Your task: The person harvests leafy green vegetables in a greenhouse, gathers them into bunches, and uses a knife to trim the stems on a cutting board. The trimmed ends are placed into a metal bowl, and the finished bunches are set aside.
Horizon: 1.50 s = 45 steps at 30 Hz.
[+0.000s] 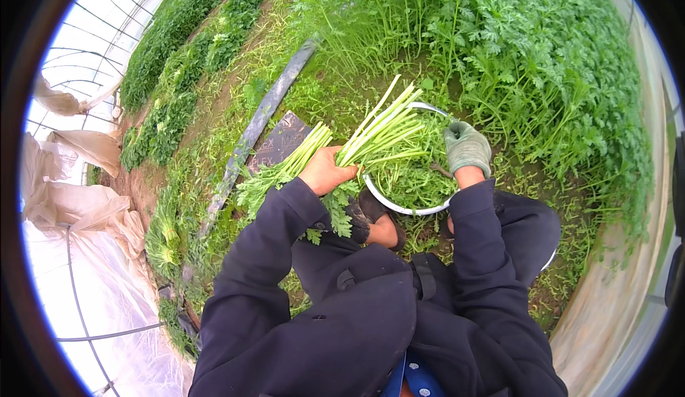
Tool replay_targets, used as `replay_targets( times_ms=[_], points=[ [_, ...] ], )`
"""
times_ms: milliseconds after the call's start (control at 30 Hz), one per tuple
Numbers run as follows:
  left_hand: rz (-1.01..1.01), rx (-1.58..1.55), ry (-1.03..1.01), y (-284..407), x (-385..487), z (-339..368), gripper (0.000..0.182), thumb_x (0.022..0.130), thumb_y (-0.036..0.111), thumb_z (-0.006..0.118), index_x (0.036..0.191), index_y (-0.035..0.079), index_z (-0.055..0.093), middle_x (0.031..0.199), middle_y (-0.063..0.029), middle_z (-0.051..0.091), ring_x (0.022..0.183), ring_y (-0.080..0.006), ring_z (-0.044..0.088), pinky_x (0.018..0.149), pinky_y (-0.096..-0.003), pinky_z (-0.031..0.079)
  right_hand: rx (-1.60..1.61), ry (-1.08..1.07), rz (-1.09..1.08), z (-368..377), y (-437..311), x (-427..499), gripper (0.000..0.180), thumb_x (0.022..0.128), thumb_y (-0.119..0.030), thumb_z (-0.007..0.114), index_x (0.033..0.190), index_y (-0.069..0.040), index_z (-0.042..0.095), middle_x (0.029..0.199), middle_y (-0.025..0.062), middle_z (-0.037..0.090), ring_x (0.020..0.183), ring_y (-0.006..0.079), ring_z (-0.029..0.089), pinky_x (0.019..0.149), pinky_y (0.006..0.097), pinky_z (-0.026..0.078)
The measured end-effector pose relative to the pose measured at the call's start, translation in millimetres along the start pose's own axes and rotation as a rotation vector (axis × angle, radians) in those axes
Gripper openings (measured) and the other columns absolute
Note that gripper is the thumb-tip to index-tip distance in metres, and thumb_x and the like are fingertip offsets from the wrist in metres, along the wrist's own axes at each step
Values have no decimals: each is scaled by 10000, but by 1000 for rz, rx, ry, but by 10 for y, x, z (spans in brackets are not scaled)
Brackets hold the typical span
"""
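My bare left hand [327, 171] is closed around a bunch of leafy greens [374, 135]. Its pale cut stems point up and away from me, and the lobed leaves hang below my wrist. On the left, more cut greens [307, 153] lie over a dark printed board [286, 132]. My right hand [466, 148], in a grey-green work glove, is above the right side of a round white-rimmed container [386, 201] filled with loose leaves and trimmings [415, 177]. The gloved fingers are curled, and whether they pinch anything is hidden. A short brown piece [441, 170] shows beside the glove.
Dense standing greens [535, 49] rise ahead and to the right. A long grey strip [262, 113] crosses the ground on the left. Farther left are a tied bunch [170, 236], a row of cut greens [166, 119] and plastic greenhouse sheeting [91, 204]. My shoes [374, 210] are close to the container.
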<state>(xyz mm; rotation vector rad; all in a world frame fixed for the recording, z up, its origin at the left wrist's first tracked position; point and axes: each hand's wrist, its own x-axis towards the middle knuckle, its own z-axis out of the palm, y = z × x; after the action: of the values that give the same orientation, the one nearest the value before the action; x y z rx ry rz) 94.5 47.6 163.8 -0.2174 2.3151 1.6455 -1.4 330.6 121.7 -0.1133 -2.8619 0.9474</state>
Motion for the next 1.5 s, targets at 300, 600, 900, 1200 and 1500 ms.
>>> replay_targets(
  times_ms=[300,600,900,1200,1500],
  points=[
    [67,303,101,-77,12,141,364,808,246,800,1098,36,736,825,-134,752,722,-205,715,729,-360,551,533,-167,-116,95,-448,-330,454,873,-178,802,1239,56,671,779,38,690,643,82,601,591,252,498],
    [132,686,206,126,-85,342,316,788,381,772,984,135,741,735,-159,701,750,-373,701,705,-481,551,1109,-536,-14,-14,-428,-373,594,863,-125,775,1387,40,548,690,37,679,476,50,543,421,213,381],
    [107,976,177,138,-62,389,310,768,354,781,958,119,710,758,-172,709,757,-385,704,705,-496,557,723,-717,0,81,-468,-419,336,874,-248,766,1072,22,730,685,71,692,562,105,640,519,290,488],
    [151,931,136,148,31,351,354,751,336,790,1019,112,737,714,-158,694,746,-376,692,710,-476,544,809,-586,162,299,-319,-385,221,944,-166,662,1029,29,722,609,63,659,428,108,544,418,254,417],
    [4,442,119,-21,42,-131,363,825,304,790,1115,91,746,832,-110,748,759,-238,712,747,-373,544,-285,-190,370,372,428,36,413,917,-281,713,1288,-103,681,1083,192,743,998,332,728,884,404,582]
  ],
)
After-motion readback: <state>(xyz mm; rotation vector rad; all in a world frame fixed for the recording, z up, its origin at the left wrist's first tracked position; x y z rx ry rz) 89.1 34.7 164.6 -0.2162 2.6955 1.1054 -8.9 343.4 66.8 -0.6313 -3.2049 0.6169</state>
